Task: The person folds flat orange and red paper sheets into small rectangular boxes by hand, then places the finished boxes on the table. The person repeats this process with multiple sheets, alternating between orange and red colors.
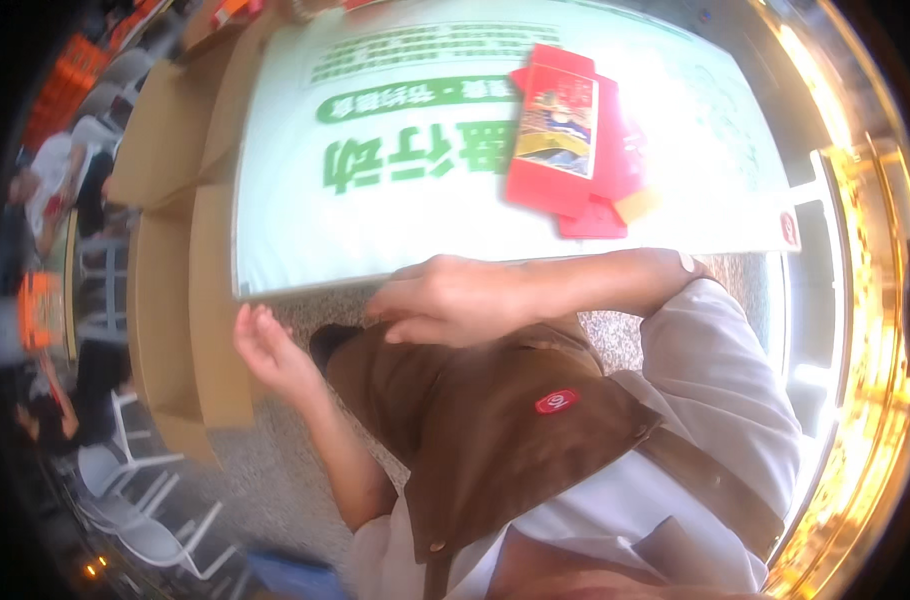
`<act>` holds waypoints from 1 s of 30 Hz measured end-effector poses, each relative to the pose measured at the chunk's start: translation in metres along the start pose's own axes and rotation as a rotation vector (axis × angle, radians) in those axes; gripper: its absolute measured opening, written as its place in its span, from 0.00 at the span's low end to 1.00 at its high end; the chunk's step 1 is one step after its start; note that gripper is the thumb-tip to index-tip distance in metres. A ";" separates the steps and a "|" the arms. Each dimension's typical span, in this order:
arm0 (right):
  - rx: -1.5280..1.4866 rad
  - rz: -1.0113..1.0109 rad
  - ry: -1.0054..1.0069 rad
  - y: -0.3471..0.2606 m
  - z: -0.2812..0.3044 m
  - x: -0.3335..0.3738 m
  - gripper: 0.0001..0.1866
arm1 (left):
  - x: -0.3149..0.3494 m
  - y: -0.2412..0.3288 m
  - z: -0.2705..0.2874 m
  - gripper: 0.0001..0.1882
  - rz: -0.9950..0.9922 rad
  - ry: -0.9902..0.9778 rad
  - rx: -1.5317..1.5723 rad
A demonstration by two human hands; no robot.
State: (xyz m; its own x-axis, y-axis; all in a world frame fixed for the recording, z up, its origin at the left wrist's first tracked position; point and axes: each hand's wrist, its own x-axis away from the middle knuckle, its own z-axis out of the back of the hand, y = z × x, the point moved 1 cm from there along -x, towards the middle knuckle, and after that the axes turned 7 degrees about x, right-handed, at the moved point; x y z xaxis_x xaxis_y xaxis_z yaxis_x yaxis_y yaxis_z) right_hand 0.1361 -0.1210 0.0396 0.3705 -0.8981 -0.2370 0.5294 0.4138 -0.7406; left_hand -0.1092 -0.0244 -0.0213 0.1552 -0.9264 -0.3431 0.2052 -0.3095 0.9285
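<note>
My left hand (275, 352) is just off the near left corner of the table, palm turned up and fingers loosely stretched, with nothing seen in it. Across my front reaches my right arm, and its hand (443, 302) hangs by the table's near edge, thumb apart from the fingers, also without anything visible in it. Right of the middle on the white table top (375, 235) lie red flat-folded cartons (565, 140), one with a colourful printed picture. They overlap, so I cannot tell their number. Both hands are apart from them.
Large open brown cardboard boxes (165, 300) stand along the table's left side. White chairs (140, 520), orange crates (65, 85) and other people (55, 185) are farther left. A brown apron (515, 440) covers my front. Bright golden light lines the right side.
</note>
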 end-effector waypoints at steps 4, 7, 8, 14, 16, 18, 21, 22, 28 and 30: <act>0.136 -0.350 0.359 0.016 0.064 0.072 0.15 | 0.013 0.014 -0.030 0.11 0.011 -0.192 0.103; 0.241 -0.988 0.445 0.045 0.120 0.120 0.18 | 0.037 0.038 -0.065 0.11 0.102 -0.467 0.111; 0.379 -0.980 0.548 0.070 0.131 0.147 0.19 | 0.044 0.041 -0.084 0.12 0.119 -0.576 0.142; 0.351 -1.037 0.641 0.127 0.149 0.184 0.26 | 0.062 0.073 -0.225 0.19 0.366 -0.997 0.162; 0.345 -0.995 0.593 0.128 0.148 0.174 0.27 | 0.061 0.081 -0.251 0.17 0.314 -1.081 0.144; 0.372 -0.989 0.599 0.124 0.137 0.170 0.27 | 0.055 0.057 -0.272 0.15 0.128 -1.108 0.151; 0.158 -0.944 0.720 0.125 0.132 0.175 0.28 | 0.064 0.037 -0.271 0.09 0.274 -0.959 0.292; 0.141 -0.926 0.734 0.120 0.131 0.172 0.28 | 0.063 0.045 -0.261 0.09 0.335 -0.948 0.343; 0.017 -0.649 0.819 0.079 0.137 0.158 0.23 | 0.055 0.056 -0.218 0.06 0.411 -0.863 0.654; -0.090 -0.531 0.815 0.060 0.134 0.143 0.20 | 0.056 0.052 -0.204 0.06 0.429 -0.866 0.683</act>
State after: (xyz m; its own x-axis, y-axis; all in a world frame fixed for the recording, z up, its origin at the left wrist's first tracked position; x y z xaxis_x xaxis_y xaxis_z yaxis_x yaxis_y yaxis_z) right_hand 0.3229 -0.2052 0.0454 -0.5586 -0.8060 -0.1956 0.4018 -0.0567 -0.9140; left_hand 0.1076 -0.0486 -0.0213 -0.6744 -0.7381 -0.0188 -0.3044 0.2547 0.9179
